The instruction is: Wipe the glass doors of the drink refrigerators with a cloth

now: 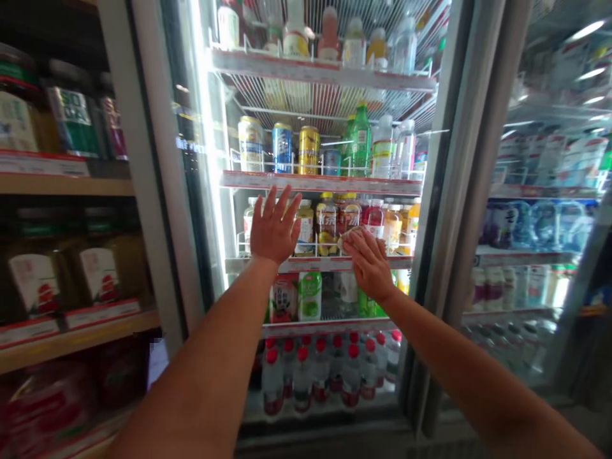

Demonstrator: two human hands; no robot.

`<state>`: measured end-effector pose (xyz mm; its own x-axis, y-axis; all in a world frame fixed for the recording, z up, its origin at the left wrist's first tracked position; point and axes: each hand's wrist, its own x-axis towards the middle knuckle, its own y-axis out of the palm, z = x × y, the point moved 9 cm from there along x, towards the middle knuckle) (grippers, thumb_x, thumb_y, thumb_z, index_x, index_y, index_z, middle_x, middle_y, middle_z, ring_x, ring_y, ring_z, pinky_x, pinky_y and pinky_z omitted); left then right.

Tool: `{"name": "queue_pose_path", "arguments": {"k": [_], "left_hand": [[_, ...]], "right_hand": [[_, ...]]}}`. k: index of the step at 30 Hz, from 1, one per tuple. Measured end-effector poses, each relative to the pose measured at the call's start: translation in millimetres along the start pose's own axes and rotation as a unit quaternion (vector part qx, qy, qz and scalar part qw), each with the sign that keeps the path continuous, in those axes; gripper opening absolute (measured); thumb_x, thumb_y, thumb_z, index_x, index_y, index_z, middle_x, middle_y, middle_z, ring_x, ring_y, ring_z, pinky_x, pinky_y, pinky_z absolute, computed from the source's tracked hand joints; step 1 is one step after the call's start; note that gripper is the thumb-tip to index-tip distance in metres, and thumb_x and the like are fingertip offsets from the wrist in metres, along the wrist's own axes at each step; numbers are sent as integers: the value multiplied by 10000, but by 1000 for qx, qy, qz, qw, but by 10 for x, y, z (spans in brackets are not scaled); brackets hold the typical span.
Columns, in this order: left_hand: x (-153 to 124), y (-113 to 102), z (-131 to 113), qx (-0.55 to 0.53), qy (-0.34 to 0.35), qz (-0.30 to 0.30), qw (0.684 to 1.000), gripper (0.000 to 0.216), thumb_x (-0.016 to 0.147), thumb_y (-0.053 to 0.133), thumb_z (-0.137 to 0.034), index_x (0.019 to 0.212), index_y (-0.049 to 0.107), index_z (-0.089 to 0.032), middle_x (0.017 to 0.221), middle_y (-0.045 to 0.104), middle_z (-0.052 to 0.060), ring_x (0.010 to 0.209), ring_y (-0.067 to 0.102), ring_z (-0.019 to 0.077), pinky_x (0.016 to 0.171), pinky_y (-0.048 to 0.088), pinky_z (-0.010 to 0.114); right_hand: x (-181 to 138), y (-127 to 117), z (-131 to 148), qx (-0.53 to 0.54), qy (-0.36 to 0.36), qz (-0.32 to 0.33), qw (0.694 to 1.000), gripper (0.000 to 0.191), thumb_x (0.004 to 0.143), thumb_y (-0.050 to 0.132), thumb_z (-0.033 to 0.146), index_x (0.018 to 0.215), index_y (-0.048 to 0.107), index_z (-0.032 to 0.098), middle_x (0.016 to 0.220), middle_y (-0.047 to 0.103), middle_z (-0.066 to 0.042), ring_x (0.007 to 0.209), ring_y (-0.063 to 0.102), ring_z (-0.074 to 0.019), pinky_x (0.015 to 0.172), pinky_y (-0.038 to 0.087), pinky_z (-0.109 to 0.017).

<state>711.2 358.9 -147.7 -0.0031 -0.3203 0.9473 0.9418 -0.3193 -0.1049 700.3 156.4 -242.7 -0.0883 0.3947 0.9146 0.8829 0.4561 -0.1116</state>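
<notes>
Spread flat with fingers apart, my left hand [275,226] appears to rest on the glass door of a lit drinks fridge, in front of the juice bottle shelf. It holds nothing. My right hand [370,264] presses a crumpled light-coloured cloth [345,241] against the same glass, a little lower and to the right. Most of the cloth lies hidden under the fingers. Behind the glass between my hands stand brown-labelled tea bottles [327,223]. Above them are a gold can [308,150], a blue can [282,148] and a green bottle [361,140].
A metal door frame [471,191] runs up the right side, with another glass-fronted fridge of bottles beyond it. To the left, a wooden shelf [81,335] carries large juice bottles [36,277]. Red-capped water bottles [302,379] stand at the fridge's bottom.
</notes>
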Motion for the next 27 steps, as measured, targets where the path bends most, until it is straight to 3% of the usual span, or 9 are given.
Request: {"name": "queue_pose_path", "arguments": {"k": [4, 7, 11, 15, 20, 23, 25, 27], "left_hand": [[-21, -49, 36, -6, 14, 16, 1000, 554, 998, 423, -328, 1542, 354, -250, 1624, 294, 48, 1540, 144, 251, 1257, 142, 523], [-175, -125, 207, -9, 29, 57, 998, 544, 1003, 407, -342, 1539, 360, -256, 1632, 271, 50, 1539, 149, 249, 1257, 147, 509], [-469, -308, 658, 38, -41, 56, 997, 571, 1007, 382, -344, 1562, 310, -227, 1640, 229, 80, 1543, 114, 261, 1254, 121, 526], [-624, -304, 801, 50, -63, 62, 995, 593, 1001, 364, -329, 1571, 280, -191, 1640, 217, 97, 1545, 94, 260, 1253, 126, 530], [-627, -294, 755, 64, -62, 45, 995, 597, 1001, 373, -348, 1570, 285, -191, 1635, 242, 93, 1544, 104, 253, 1260, 117, 510], [-632, -304, 761, 60, -65, 46, 995, 593, 1004, 376, -353, 1569, 287, -198, 1633, 252, 86, 1544, 108, 248, 1262, 118, 502], [-638, -308, 769, 54, -69, 45, 995, 588, 1006, 376, -356, 1567, 294, -199, 1631, 258, 85, 1544, 110, 247, 1263, 112, 498], [-641, -305, 771, 48, -71, 45, 995, 585, 1007, 375, -358, 1565, 298, -200, 1631, 260, 84, 1543, 113, 248, 1265, 103, 497]], "right_hand": [[-48, 31, 51, -28, -19, -22, 999, 649, 964, 489, 132, 1570, 303, 270, 1503, 511, -67, 1498, 297, -258, 1212, 290, -490], [-86, 41, 50, -26, -15, -19, 999, 646, 970, 475, 140, 1573, 293, 286, 1519, 492, -55, 1494, 305, -254, 1220, 280, -484], [-120, 63, 45, -10, -5, -4, 1000, 660, 966, 484, 145, 1572, 283, 312, 1543, 462, -47, 1494, 305, -264, 1216, 279, -507], [-132, 46, 109, 14, 18, -9, 1000, 673, 954, 495, 131, 1567, 294, 324, 1558, 440, -49, 1487, 318, -288, 1200, 293, -536], [403, 135, 217, 63, -17, 42, 997, 683, 959, 464, 115, 1571, 267, 345, 1565, 430, -8, 1497, 305, -251, 1216, 275, -527], [841, 124, 112, 64, 56, -27, 996, 673, 962, 449, 113, 1564, 283, 364, 1589, 389, 6, 1506, 280, -272, 1202, 281, -560], [912, 195, 184, 71, 101, -53, 991, 674, 963, 436, 107, 1564, 282, 370, 1599, 370, 12, 1514, 256, -284, 1196, 280, -581], [799, 352, 504, 90, 75, -18, 993, 683, 963, 426, 91, 1569, 270, 363, 1589, 387, 19, 1520, 239, -267, 1208, 264, -571]]}}
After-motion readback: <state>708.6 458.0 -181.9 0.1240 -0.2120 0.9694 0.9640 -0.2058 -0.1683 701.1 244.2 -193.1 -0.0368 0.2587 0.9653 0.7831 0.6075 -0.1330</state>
